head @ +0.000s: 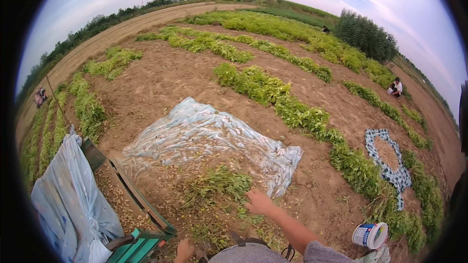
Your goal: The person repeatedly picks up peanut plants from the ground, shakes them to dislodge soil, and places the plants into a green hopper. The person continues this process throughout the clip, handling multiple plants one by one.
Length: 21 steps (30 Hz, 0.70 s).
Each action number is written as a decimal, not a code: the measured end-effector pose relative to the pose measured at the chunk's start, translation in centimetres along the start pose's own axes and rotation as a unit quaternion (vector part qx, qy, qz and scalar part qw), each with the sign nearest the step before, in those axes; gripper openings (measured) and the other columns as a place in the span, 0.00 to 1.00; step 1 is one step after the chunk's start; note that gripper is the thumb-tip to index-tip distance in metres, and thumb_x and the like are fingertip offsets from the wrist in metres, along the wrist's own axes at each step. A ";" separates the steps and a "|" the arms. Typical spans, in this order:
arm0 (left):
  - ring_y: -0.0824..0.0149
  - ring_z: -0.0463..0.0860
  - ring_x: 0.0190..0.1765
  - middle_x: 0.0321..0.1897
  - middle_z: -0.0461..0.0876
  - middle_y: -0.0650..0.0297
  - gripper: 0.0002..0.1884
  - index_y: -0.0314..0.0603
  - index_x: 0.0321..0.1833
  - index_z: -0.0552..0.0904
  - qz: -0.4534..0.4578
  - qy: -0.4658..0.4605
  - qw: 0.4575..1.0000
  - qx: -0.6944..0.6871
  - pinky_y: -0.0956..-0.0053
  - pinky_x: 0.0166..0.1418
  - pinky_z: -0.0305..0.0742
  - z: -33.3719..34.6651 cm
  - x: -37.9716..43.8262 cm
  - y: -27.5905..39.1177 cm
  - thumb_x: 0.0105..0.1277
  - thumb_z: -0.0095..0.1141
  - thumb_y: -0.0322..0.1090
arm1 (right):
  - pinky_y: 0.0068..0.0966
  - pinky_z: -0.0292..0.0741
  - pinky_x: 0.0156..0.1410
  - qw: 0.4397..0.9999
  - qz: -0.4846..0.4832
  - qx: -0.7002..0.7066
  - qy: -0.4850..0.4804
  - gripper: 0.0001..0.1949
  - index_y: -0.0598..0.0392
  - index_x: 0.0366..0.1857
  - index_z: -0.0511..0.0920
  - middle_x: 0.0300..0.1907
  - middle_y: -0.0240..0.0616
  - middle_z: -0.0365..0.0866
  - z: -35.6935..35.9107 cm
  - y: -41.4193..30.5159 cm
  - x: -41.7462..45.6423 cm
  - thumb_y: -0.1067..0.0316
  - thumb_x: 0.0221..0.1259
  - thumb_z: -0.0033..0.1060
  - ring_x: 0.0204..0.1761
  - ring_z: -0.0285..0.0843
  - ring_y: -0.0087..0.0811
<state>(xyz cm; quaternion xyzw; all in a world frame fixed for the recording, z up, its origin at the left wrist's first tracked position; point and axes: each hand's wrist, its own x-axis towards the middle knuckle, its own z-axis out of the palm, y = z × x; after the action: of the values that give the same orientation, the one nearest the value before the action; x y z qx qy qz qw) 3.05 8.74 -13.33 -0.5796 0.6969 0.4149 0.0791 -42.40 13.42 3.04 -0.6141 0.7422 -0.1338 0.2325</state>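
My right hand [259, 202], its fingers curled, is at the right edge of a heap of pulled leafy plants [219, 184]; whether it grips a stem cannot be told. Low in the view, my left hand [185, 249] is beside the green metal frame of a machine [137, 246], its fingers partly hidden. Ahead of the heap a crumpled pale blue plastic sheet [215, 131] lies on the soil, strewn with leaves and bits. Peanut-like pods [128, 212] are piled behind the machine's rail. A light blue cloth [75, 186] hangs knotted over the machine.
A white bucket [376, 235] lies tilted at the lower right. Beyond it, a checked cloth [373, 142] holds a pile of pods [387, 153]. Rows of uprooted plants [299, 115] cross the soil. One person [396, 87] squats at the right; others are far off.
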 end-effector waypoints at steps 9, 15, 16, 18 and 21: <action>0.42 0.81 0.54 0.50 0.80 0.44 0.15 0.34 0.54 0.79 0.026 0.076 0.997 0.010 0.50 0.55 0.77 0.2 -2.6 -3.5 0.67 0.52 0.32 | 0.43 0.79 0.56 0.989 -0.137 0.042 0.043 0.25 0.63 0.58 0.77 0.57 0.55 0.76 1.0 -8.0 4.8 0.62 0.58 0.66 0.52 0.82 0.48; 0.43 0.82 0.50 0.44 0.81 0.42 0.11 0.33 0.48 0.79 0.004 0.111 0.991 -0.073 0.49 0.48 0.77 1.1 -6.9 -4.8 0.63 0.53 0.26 | 0.48 0.65 0.69 0.978 -0.125 -0.061 -0.153 0.31 0.62 0.67 0.71 0.67 0.57 0.69 6.1 -9.8 7.2 0.57 0.61 0.63 0.64 0.69 0.52; 0.43 0.83 0.48 0.43 0.81 0.43 0.11 0.33 0.47 0.79 -0.008 0.107 0.992 -0.071 0.49 0.46 0.77 1.0 -7.0 -5.5 0.63 0.54 0.25 | 0.52 0.50 0.83 0.956 -0.248 -0.057 -0.148 0.34 0.57 0.73 0.68 0.74 0.60 0.65 7.0 -8.8 7.9 0.52 0.64 0.59 0.78 0.54 0.60; 0.44 0.83 0.46 0.40 0.81 0.44 0.10 0.32 0.46 0.79 -0.020 0.077 0.995 -0.062 0.49 0.43 0.77 1.5 -7.3 -6.1 0.62 0.54 0.25 | 0.52 0.76 0.59 0.949 -0.297 -0.056 -0.092 0.22 0.58 0.55 0.81 0.48 0.60 0.84 7.9 -7.3 7.7 0.58 0.58 0.65 0.53 0.80 0.62; 0.44 0.85 0.45 0.41 0.83 0.42 0.11 0.30 0.45 0.79 0.027 0.079 0.995 -0.053 0.52 0.42 0.79 -1.6 -5.1 -4.0 0.61 0.57 0.27 | 0.45 0.81 0.56 0.974 0.021 -0.153 -0.163 0.29 0.65 0.63 0.75 0.63 0.55 0.73 9.6 -5.0 11.9 0.61 0.59 0.68 0.53 0.83 0.44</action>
<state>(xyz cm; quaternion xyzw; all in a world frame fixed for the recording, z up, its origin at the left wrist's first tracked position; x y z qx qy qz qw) 8.75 11.53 -11.20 -0.5950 0.6932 0.4063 -0.0186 -34.96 1.58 -4.90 -0.6404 0.7184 0.0882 0.2568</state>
